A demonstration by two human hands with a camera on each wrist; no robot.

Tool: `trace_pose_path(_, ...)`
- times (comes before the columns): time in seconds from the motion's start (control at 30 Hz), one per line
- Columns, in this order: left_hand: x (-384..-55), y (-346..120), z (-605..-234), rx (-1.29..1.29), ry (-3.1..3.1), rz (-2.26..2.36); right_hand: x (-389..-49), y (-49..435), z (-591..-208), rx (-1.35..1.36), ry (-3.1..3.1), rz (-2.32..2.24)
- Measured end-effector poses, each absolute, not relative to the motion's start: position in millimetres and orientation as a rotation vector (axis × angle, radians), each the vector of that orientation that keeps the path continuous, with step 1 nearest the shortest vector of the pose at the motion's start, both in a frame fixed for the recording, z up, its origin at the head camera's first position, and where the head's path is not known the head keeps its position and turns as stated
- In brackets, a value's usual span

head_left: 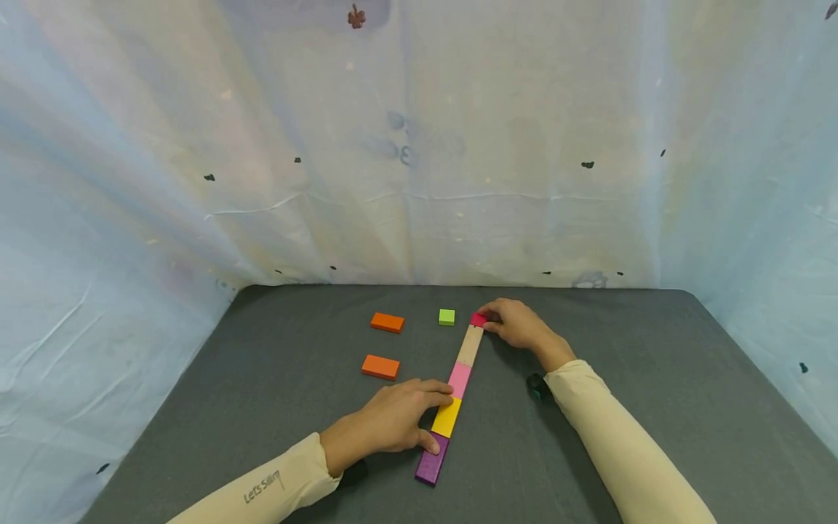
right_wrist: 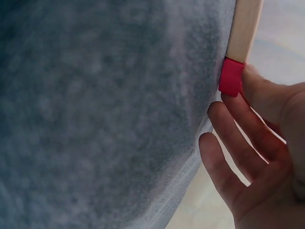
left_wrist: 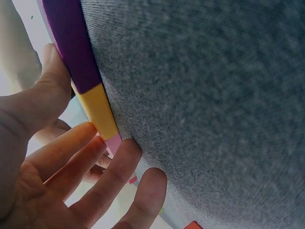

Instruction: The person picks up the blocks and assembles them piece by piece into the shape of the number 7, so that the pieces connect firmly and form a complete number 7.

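Straightening the row (head_left: 460,380) is, I judge, the present step. My right hand (head_left: 519,325) pinches the red block (head_left: 477,320) at its far end, against the wood block (head_left: 470,346); my left hand (head_left: 395,417), fingers loosely extended, touches the purple block (head_left: 428,469). Next probably calls for gentle alignment.

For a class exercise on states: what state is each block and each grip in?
Purple block, lined up, near end
Yellow block, lined up
Pink block, lined up
Plain wooden block, lined up
Red block, pinched, far end
Green block, lying apart, untouched
Nearer orange block, lying apart, untouched
Farther orange block, lying apart, untouched
Left grip, touching the row
Right grip, pinching
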State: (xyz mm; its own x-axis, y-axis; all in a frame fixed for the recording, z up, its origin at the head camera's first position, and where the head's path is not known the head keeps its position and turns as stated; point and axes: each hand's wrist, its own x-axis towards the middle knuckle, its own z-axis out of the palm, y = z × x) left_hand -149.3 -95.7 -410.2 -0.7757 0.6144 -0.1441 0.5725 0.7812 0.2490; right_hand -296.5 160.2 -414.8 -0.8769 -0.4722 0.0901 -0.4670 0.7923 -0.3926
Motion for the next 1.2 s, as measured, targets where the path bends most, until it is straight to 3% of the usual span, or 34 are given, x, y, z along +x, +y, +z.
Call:
trace_pose_path(0.9, -150, -96, -411, 0.932, 2.763, 0.294, -296, 161, -419, -0.732, 2.963, -0.675)
trace_pose_path(1.2, -155, -100, -414, 0.888, 2.729, 0.349, -263, 159, -405, -0.732, 2.938, -0.614)
